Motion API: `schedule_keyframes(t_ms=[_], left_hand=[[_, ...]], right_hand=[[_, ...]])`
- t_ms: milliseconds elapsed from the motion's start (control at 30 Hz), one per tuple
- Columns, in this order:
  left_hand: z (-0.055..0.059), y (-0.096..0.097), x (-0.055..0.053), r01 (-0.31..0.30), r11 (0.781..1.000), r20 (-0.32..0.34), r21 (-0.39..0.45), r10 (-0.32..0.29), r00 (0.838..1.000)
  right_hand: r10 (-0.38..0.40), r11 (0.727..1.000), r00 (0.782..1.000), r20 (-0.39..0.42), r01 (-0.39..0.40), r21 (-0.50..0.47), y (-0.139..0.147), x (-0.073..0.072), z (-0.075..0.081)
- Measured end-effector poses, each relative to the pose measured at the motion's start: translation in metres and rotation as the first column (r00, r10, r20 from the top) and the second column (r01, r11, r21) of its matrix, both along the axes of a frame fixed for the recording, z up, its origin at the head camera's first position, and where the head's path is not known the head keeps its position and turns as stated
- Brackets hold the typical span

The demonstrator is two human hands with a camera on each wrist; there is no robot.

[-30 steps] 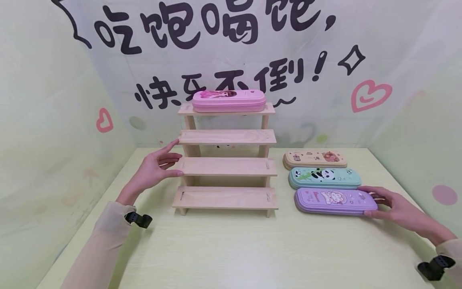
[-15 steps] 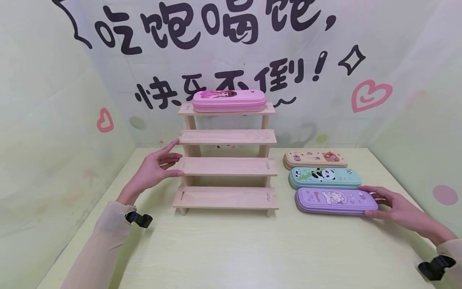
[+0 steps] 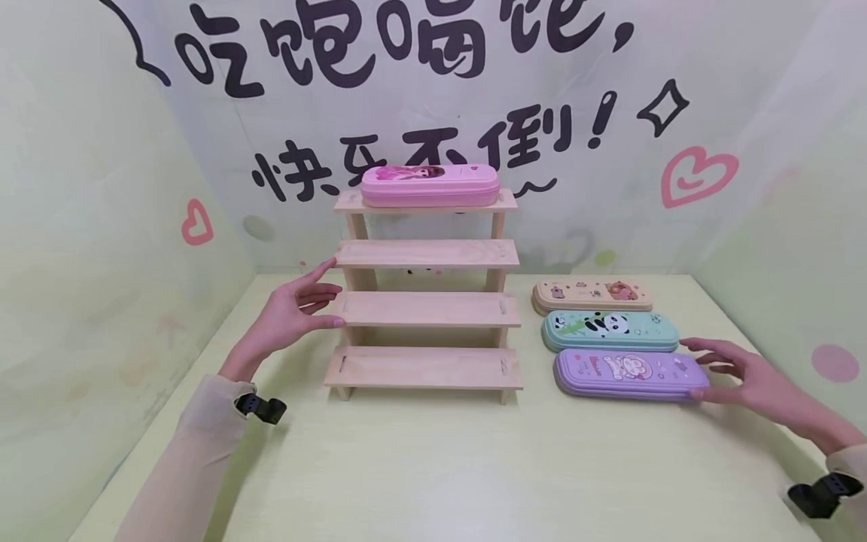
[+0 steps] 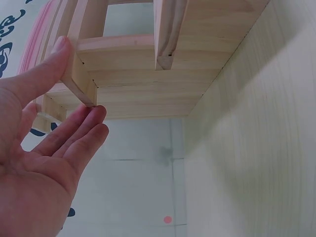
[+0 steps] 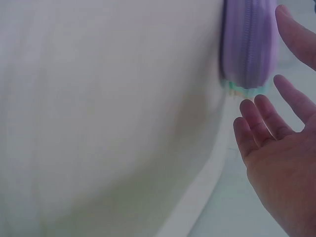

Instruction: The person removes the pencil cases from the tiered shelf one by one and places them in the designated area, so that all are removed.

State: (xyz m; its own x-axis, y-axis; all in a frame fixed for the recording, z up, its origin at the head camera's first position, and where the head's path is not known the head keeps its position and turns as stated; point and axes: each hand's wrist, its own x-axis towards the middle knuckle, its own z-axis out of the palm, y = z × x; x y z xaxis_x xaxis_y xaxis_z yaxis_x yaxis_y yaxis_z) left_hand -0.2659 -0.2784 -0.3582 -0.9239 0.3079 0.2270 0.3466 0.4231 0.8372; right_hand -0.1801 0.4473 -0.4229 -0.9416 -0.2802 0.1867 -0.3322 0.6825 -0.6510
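Note:
My left hand is at the left side of a four-tier wooden display shelf; in the left wrist view the thumb and fingers hold the end of one board from both edges. A pink pencil case lies on the top tier. To the right, my right hand is by the right end of a purple pencil case, thumb close to its front corner. The right wrist view shows its fingers spread, a gap between them and the zipped purple case.
Behind the purple case lie a mint-green panda pencil case and a beige pencil case, in a row on the pale table. Fabric walls with large printed characters stand at the back and sides.
My right hand has loosened and drawn slightly right, off the end of the purple pencil case. The left hand keeps its place at the shelf. The head view has tilted slightly.

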Motion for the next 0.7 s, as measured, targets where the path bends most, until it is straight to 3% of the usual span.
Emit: schedule_keyframes(t_ms=[333, 700], left_hand=[[0.002, 0.001, -0.001, 0.005, 1.000, 0.007, -0.011, -0.005, 1.000], [0.003, 0.001, -0.001, -0.005, 1.000, 0.011, -0.018, 0.005, 1.000]], right_hand=[[-0.001, 1.000, 0.998, -0.068, 0.002, 0.015, -0.026, -0.007, 0.042], [0.061, 0.998, 0.996, -0.070, -0.059, 0.036, -0.095, -0.041, 0.083]])
